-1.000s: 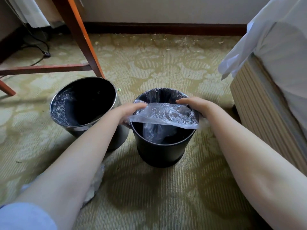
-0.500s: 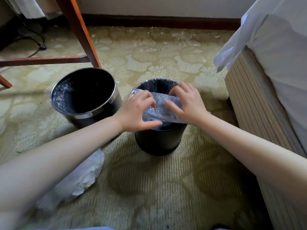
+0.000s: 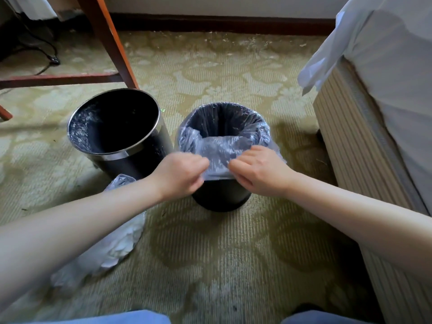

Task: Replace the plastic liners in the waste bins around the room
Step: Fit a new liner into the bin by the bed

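Observation:
A small black waste bin [image 3: 219,197] stands on the carpet in the middle. A clear plastic liner [image 3: 219,146] lines its inside and folds over the rim. My left hand [image 3: 180,174] and my right hand [image 3: 259,171] each pinch the liner's near edge, pulled down over the front of the rim. To the left stands a larger black bin with a chrome rim [image 3: 121,155]; a thin liner shows on its inner wall. A crumpled bag of white waste [image 3: 109,249] lies on the floor under my left forearm.
A bed [image 3: 385,113] with white sheets and a striped base fills the right side. A wooden chair leg [image 3: 107,40] and crossbar stand at the back left, with a black cable [image 3: 49,57] on the floor. Patterned green carpet [image 3: 210,253] lies all around the bins.
My hands moved from the bin's top toward its near side, drawing the liner's edge down over the front rim. The liner now sits spread around the whole rim.

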The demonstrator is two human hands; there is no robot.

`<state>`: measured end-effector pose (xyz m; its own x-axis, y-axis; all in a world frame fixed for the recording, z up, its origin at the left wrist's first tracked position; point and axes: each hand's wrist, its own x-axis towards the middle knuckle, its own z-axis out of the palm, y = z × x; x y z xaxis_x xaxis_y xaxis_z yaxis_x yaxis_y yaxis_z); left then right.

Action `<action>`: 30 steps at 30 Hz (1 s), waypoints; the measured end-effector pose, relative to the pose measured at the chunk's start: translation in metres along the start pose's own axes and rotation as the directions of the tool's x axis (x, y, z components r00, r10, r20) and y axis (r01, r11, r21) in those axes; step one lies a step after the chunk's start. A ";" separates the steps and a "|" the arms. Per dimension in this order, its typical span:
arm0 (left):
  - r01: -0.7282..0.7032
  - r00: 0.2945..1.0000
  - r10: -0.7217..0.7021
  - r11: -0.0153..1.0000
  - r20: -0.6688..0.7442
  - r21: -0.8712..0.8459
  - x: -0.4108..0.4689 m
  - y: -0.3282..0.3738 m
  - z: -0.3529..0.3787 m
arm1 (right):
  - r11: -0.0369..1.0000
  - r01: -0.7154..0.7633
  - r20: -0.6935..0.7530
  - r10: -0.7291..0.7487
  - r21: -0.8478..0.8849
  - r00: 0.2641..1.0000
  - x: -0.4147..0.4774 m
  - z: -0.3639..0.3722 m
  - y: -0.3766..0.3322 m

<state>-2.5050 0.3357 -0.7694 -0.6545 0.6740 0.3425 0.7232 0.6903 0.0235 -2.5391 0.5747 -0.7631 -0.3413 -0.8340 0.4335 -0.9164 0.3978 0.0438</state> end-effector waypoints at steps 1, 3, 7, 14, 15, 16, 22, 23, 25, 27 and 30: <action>-0.009 1.000 0.010 1.000 0.013 -0.009 -0.010 0.006 0.008 | 0.998 0.061 0.022 -0.061 0.010 0.998 -0.007 0.003 -0.006; 0.002 0.996 -0.002 1.000 0.090 0.006 -0.023 0.014 0.024 | 0.993 0.117 0.117 -0.120 0.031 0.986 -0.024 0.016 -0.018; 0.088 0.915 -0.145 0.982 0.376 0.164 -0.028 0.015 0.047 | 1.000 -0.017 0.373 0.020 -0.012 0.927 -0.037 0.041 -0.023; 0.012 0.846 -0.105 0.984 0.523 0.178 -0.012 0.026 0.033 | 0.996 -0.094 0.551 0.081 -0.005 0.831 -0.037 0.035 -0.034; -0.028 0.931 -0.016 0.993 0.365 0.114 -0.012 0.026 0.029 | 0.995 -0.085 0.401 0.059 0.048 0.914 -0.036 0.031 -0.034; -0.061 0.981 0.051 0.997 0.185 0.047 -0.012 0.026 0.025 | 0.993 -0.082 0.233 0.059 0.090 0.971 -0.032 0.026 -0.033; -0.049 0.985 0.055 0.998 -0.162 0.045 0.021 0.007 0.001 | 0.966 -0.244 -0.131 0.253 0.084 0.958 -0.014 0.002 -0.003; -0.036 0.993 0.042 0.998 -0.108 0.061 0.020 0.001 0.001 | 0.969 -0.239 -0.090 0.244 0.064 0.966 -0.016 0.003 0.001; -0.071 0.995 0.067 0.996 0.073 0.061 0.014 -0.010 0.010 | 0.983 -0.185 0.022 0.184 0.019 0.983 -0.024 0.010 0.006; -0.129 0.972 0.111 0.989 0.207 0.073 0.009 -0.015 0.016 | 0.991 -0.130 0.131 0.132 -0.027 0.982 -0.032 0.017 0.013; -0.092 0.920 -0.010 0.966 0.391 0.241 0.017 -0.031 0.016 | 0.983 -0.120 0.212 0.147 -0.137 0.966 -0.035 0.015 0.034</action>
<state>-2.5419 0.3296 -0.7791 -0.6958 0.7163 -0.0528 0.7058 0.6683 -0.2350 -2.5611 0.6117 -0.7907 -0.5091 -0.8282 0.2341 -0.8315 0.5435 0.1146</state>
